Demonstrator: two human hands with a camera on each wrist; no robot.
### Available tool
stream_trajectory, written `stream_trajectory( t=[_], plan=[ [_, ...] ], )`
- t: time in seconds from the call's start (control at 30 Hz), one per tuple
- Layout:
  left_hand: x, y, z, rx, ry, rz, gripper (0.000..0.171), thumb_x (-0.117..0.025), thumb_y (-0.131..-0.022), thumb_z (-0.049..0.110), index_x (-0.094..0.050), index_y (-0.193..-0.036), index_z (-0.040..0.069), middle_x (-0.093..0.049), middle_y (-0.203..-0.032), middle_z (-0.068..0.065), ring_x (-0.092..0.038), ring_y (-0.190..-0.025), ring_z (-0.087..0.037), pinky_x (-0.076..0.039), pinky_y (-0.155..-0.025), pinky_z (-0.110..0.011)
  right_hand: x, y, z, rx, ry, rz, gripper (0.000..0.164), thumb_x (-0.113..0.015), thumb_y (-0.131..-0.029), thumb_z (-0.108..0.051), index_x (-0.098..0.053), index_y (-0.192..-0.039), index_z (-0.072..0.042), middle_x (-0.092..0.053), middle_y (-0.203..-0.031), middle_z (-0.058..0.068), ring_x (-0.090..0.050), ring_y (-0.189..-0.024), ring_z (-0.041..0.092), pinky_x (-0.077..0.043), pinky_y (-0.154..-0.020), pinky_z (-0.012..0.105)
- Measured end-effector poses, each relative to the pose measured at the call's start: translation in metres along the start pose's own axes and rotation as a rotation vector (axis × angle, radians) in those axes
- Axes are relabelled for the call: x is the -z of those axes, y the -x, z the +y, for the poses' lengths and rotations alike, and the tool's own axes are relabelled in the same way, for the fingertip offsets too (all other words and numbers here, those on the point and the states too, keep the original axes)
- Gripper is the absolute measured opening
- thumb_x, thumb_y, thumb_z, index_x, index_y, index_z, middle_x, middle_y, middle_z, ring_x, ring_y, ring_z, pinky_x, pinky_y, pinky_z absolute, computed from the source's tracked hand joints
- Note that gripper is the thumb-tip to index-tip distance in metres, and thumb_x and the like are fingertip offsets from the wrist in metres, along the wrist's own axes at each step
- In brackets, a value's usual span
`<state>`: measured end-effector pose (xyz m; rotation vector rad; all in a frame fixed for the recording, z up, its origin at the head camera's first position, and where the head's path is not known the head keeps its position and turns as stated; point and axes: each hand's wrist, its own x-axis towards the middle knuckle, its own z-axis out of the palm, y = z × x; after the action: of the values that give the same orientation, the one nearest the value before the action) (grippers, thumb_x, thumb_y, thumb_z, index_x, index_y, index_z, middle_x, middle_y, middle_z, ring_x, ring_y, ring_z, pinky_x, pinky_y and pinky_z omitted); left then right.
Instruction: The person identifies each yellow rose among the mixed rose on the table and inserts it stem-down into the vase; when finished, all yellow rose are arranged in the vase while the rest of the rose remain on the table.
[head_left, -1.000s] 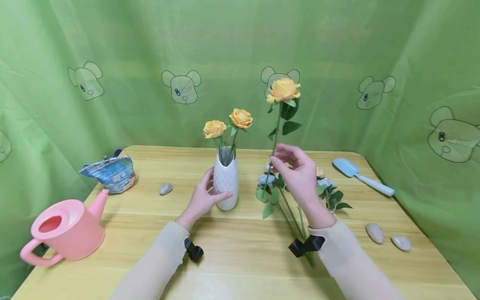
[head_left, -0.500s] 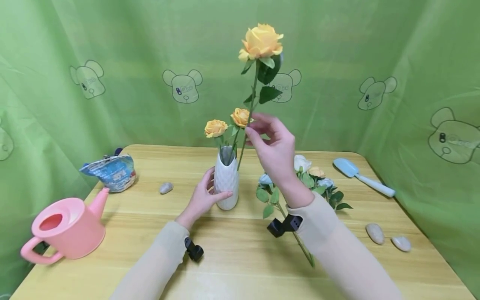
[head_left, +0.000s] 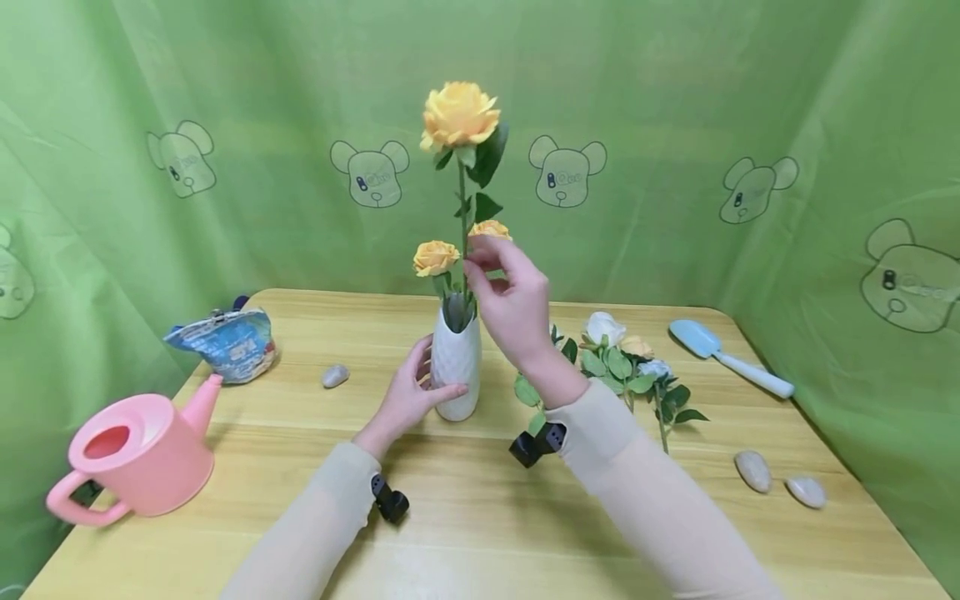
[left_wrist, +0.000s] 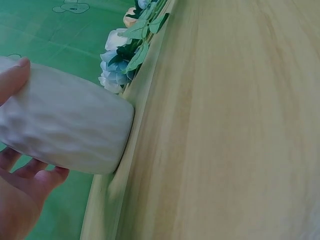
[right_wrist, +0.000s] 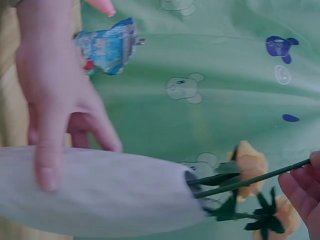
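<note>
Our left hand curls round the white vase, upright on the table. Above the vase, our right hand pinches a tall yellow rose by its stem, which reaches the vase's top. Two lower yellow roses stand inside; loose flowers lie right of the vase.

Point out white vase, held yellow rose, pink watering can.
White vase [head_left: 459, 358], head view: front of its body.
Held yellow rose [head_left: 460, 117], head view: bloom.
Pink watering can [head_left: 159, 468], head view: side wall.

Staged rec. booth: green bear-print curtain on 3 sides of wood-grain tbl, 2 wrist cams
</note>
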<state>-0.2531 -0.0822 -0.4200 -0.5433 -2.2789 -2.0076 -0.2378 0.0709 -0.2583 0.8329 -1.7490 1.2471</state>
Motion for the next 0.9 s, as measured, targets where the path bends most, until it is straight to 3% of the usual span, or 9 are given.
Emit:
stream_trajectory(
  t=[0.13,0.27,0.4,0.57,0.73,0.9],
  plan=[
    [0.001,0.005,0.016,0.021,0.013,-0.027,0.079,-0.077,-0.076,0.013,-0.033,-0.142,0.015,-0.044,-0.136,-0.013,-0.045,-0.121,-0.03,-0.04,-0.098,-0.044,-0.005,0.013,0.005,0.054,0.066,-0.038,0.02,-0.063,-0.081,0.009,-0.063,-0.102,0.006,-0.064,-0.088,0.016,-0.063,-0.077,0.023,-0.054,-0.062,0.021],
    [0.001,0.007,0.021,0.021,-0.01,-0.033,0.079,-0.076,-0.078,0.01,-0.031,-0.143,0.012,-0.042,-0.137,-0.016,-0.045,-0.121,-0.032,-0.04,-0.098,-0.045,-0.012,0.025,0.007,0.093,0.116,-0.085,0.019,-0.062,-0.082,0.01,-0.064,-0.1,0.006,-0.063,-0.086,0.015,-0.062,-0.075,0.022,-0.053,-0.064,0.019],
    [0.0,0.005,0.012,0.009,-0.002,-0.035,0.078,-0.076,-0.078,0.012,-0.032,-0.142,0.014,-0.043,-0.136,-0.015,-0.046,-0.121,-0.032,-0.041,-0.098,-0.045,-0.017,0.036,0.01,0.102,0.219,-0.112,0.018,-0.063,-0.082,0.008,-0.065,-0.099,0.004,-0.062,-0.084,0.013,-0.058,-0.068,0.018,-0.051,-0.06,0.019],
    [-0.002,0.0,-0.009,0.005,-0.025,-0.007,0.08,-0.079,-0.075,0.022,-0.034,-0.14,0.027,-0.044,-0.135,-0.007,-0.048,-0.119,-0.026,-0.044,-0.095,-0.042,-0.021,0.046,0.011,0.075,0.345,-0.124,0.016,-0.063,-0.083,0.005,-0.066,-0.099,0.002,-0.063,-0.084,0.012,-0.056,-0.065,0.016,-0.049,-0.058,0.02],
    [-0.001,0.004,0.004,0.012,-0.025,-0.021,0.08,-0.078,-0.077,0.017,-0.032,-0.142,0.022,-0.042,-0.137,-0.012,-0.047,-0.12,-0.028,-0.042,-0.097,-0.043,-0.024,0.057,0.014,0.023,0.414,-0.16,0.017,-0.062,-0.084,0.003,-0.065,-0.1,0.0,-0.065,-0.088,0.012,-0.061,-0.072,0.02,-0.053,-0.063,0.023],
    [0.0,0.007,0.017,-0.013,-0.031,-0.028,0.079,-0.076,-0.077,0.01,-0.031,-0.143,0.011,-0.044,-0.135,-0.019,-0.047,-0.119,-0.032,-0.042,-0.096,-0.044,-0.02,0.071,0.014,0.038,0.391,-0.164,0.017,-0.063,-0.083,0.005,-0.065,-0.099,0.002,-0.065,-0.09,0.012,-0.062,-0.077,0.02,-0.054,-0.067,0.024]
  ],
)
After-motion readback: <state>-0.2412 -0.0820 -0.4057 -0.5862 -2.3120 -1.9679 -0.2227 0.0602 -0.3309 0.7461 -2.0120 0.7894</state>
